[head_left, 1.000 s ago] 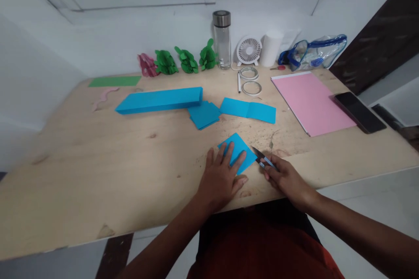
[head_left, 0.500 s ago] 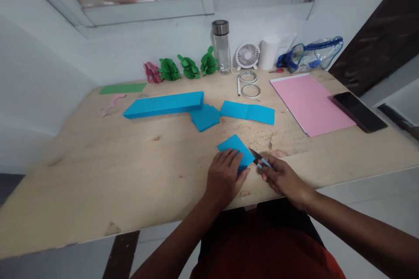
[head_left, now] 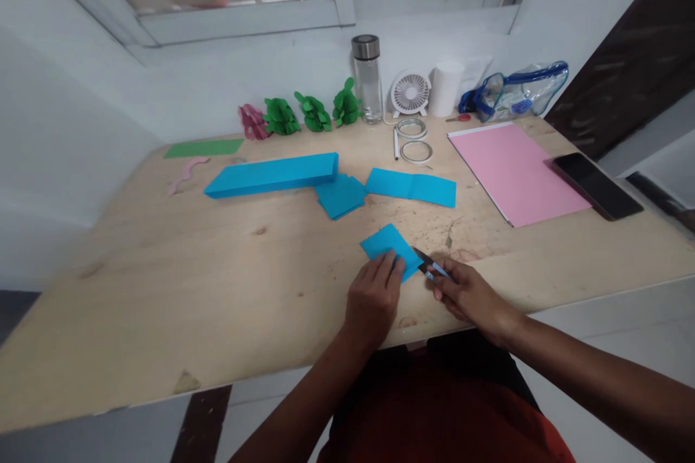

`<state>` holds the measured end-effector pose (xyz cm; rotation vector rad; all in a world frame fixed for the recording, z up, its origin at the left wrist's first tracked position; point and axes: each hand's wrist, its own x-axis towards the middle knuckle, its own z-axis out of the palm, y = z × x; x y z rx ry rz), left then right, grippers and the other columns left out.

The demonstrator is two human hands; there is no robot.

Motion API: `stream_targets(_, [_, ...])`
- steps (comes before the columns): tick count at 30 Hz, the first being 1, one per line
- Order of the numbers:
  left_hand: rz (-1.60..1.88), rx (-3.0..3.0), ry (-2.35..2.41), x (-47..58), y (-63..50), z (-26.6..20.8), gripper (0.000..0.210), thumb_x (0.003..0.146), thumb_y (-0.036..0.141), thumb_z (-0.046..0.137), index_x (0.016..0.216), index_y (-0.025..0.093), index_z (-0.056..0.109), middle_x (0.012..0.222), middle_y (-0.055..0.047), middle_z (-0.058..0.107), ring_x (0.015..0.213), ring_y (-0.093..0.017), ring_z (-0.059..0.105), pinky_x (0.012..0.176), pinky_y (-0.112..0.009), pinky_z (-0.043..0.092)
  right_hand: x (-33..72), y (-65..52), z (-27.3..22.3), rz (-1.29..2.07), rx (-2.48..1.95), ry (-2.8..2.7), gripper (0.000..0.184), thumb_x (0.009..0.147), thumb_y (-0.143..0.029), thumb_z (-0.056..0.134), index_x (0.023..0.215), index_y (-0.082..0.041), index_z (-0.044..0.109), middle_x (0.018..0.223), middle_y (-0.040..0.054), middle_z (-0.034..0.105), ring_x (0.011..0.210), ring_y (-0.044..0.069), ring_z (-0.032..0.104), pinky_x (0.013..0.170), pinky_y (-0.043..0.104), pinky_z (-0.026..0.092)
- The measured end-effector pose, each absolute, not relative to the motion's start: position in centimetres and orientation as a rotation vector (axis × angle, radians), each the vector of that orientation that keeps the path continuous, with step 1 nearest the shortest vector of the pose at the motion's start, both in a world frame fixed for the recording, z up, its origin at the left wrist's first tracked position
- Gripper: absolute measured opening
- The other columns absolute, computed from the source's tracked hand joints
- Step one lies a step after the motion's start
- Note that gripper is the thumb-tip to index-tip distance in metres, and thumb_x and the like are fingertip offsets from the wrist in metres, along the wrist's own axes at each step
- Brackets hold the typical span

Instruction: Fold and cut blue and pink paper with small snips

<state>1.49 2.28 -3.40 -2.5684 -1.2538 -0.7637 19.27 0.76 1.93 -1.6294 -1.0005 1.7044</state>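
Observation:
A square piece of blue paper point(head_left: 386, 237) lies turned cornerwise near the front of the wooden table. My left hand point(head_left: 374, 293) presses on its lower left part, fingers bent and close together, covering some of it. At the paper's right corner, my right hand point(head_left: 467, 293) grips scissors point(head_left: 439, 269) with dark blades and pale blue handles. The blades are parted, pointing up and left beside that corner. Farther back are a small stack of blue squares point(head_left: 341, 197), a long folded blue strip stack point(head_left: 274, 173) and a creased blue strip point(head_left: 411, 187).
Pink paper sheets point(head_left: 518, 173) and a black phone point(head_left: 596, 185) occupy the right side. Tape rolls point(head_left: 416, 152), a white pen point(head_left: 396, 143), a small fan point(head_left: 411, 92), a glass bottle point(head_left: 369, 87) and green paper shapes point(head_left: 313, 112) stand or lie toward the wall.
My left hand's fingers have drawn in and bent more on the blue paper, with the thumb tucked closer. My right hand and the scissors are nearly still.

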Motion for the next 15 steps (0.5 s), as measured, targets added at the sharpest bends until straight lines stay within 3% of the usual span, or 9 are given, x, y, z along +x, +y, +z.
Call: stream_targets(15, [-0.716, -2.584, -1.337, 1.24, 2.04, -4.05, 0.036, 0.089, 0.008, 0.041, 0.121, 0.012, 0.058, 0.121, -0.016, 0.062, 0.118, -0.029, 0.053, 0.096, -0.045, 0.045, 18.96, 0.88, 1.71, 1.646, -1.63, -1.011, 0.022, 0.08, -0.04, 0.053, 0.089, -0.02, 0.05, 0.061, -0.0067, 0.044, 0.04, 0.004, 0.024, 0.039, 0.021, 0.013])
